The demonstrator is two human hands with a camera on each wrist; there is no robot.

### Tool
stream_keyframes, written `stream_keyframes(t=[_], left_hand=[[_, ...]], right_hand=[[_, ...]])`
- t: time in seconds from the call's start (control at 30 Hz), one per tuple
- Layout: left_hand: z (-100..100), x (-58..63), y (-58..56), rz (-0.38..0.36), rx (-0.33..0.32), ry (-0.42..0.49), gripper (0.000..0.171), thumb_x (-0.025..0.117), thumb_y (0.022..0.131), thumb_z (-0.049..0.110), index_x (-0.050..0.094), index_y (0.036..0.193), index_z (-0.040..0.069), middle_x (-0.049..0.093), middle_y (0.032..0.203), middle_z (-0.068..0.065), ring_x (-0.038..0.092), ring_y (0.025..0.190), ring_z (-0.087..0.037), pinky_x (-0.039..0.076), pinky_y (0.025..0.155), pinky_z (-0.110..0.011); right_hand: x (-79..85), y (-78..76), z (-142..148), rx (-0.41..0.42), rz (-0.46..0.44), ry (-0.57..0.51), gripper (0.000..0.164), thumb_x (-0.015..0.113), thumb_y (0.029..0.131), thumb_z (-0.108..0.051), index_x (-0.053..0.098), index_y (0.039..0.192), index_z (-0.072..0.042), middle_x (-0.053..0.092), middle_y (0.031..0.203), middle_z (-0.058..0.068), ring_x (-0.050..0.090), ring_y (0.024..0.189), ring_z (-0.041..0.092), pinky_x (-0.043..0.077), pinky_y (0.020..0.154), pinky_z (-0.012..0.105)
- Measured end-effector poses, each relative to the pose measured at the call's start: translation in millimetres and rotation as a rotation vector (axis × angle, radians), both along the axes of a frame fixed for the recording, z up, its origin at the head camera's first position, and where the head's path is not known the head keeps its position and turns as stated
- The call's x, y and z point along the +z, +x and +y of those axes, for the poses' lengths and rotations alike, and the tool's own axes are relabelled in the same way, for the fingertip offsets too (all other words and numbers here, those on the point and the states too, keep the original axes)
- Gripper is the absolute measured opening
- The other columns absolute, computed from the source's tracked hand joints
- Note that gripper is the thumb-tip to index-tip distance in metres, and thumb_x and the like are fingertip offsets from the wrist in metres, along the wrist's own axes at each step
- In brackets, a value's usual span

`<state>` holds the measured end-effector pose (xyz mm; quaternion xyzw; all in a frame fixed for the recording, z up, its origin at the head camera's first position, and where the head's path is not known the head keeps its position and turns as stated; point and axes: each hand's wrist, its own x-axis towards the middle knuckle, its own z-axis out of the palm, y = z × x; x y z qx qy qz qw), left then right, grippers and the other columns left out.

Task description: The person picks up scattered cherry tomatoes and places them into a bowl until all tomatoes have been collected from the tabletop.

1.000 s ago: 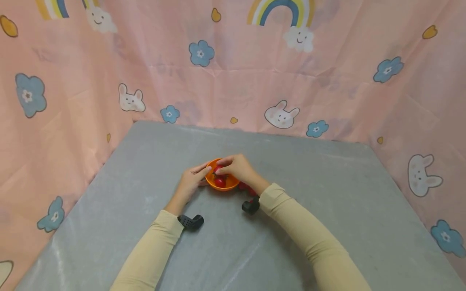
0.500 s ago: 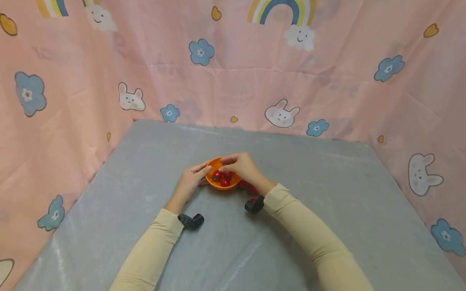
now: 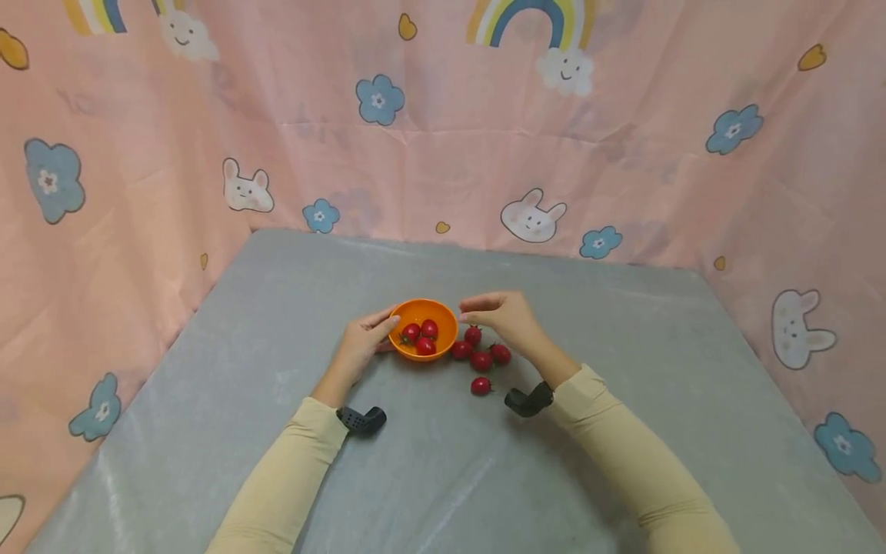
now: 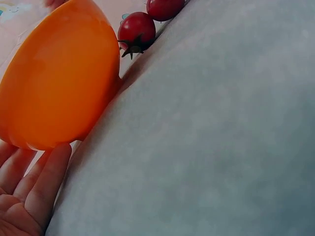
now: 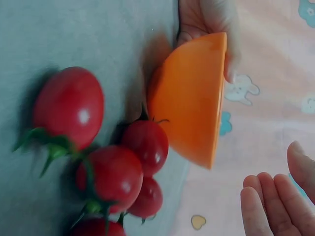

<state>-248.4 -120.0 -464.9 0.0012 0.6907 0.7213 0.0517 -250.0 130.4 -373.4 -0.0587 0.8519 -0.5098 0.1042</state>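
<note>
My left hand [image 3: 361, 342] holds the orange bowl [image 3: 414, 310] at its left side, thumb over the rim and fingers against the outer wall. Three red cherry tomatoes [image 3: 425, 347] lie inside the bowl. Just right of the bowl, several more cherry tomatoes [image 3: 481, 361] with green stems sit close together on the table; one tomato [image 3: 481, 386] lies nearer the front. Above this cluster my right hand [image 3: 511, 317] hovers, holding nothing. The right wrist view shows its fingers [image 5: 278, 206] apart from the bowl. From the left wrist, the bowl's outside [image 4: 61, 78] hides its contents.
A grey cloth-covered table [image 3: 443, 462] spreads around the bowl. Pink printed curtain [image 3: 429, 154] encloses its back and sides. Black wrist cameras [image 3: 363, 421] stick out from both wrists, the right one close to the front tomato.
My right hand has left the bowl, moving right to above the loose tomatoes. The tomato it was placing now lies in the bowl. My left hand keeps its hold.
</note>
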Motion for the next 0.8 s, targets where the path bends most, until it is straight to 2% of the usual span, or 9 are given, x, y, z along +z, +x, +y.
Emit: stream_keyframes(t=[0.23,0.43,0.6,0.8], left_hand=[[2.9,-3.2,0.7,-0.008,-0.001,-0.004,0.047,0.065,0.086,0.034,0.058,0.128,0.013,0.055,0.132,-0.006,0.061,0.104,-0.017,0.056,0.078,-0.03],[3.8,0.8,1.8,-0.017,0.0,-0.001,0.046,0.065,0.086,0.033,0.058,0.127,0.013,0.055,0.132,-0.005,0.06,0.106,-0.017,0.056,0.079,-0.03],[4.3,-2.9,0.8,-0.007,0.005,0.002,0.048,0.066,0.085,0.035,0.058,0.127,0.014,0.056,0.131,-0.005,0.062,0.103,-0.016,0.056,0.078,-0.031],[1.6,-1.4,1.0,-0.004,0.01,0.006,0.046,0.065,0.086,0.035,0.059,0.127,0.015,0.055,0.132,-0.004,0.062,0.104,-0.018,0.056,0.078,-0.031]], right_hand=[[-1.3,22.8,31.3,-0.03,-0.066,0.026,0.036,0.072,0.079,-0.04,0.071,0.107,-0.018,0.069,0.107,0.0,0.052,0.114,0.02,0.037,0.103,0.048],[-3.8,42.4,53.5,-0.068,-0.099,0.018,0.039,0.071,0.079,-0.041,0.069,0.11,-0.017,0.067,0.112,0.002,0.051,0.117,0.022,0.038,0.102,0.05],[-3.7,58.9,72.5,-0.098,-0.085,-0.014,0.047,0.071,0.078,-0.044,0.067,0.113,-0.013,0.066,0.115,0.002,0.052,0.117,0.021,0.038,0.103,0.047],[-2.6,71.8,83.8,-0.155,-0.036,0.033,0.055,0.068,0.077,-0.052,0.066,0.116,-0.013,0.066,0.115,0.003,0.054,0.112,0.02,0.041,0.1,0.046]])
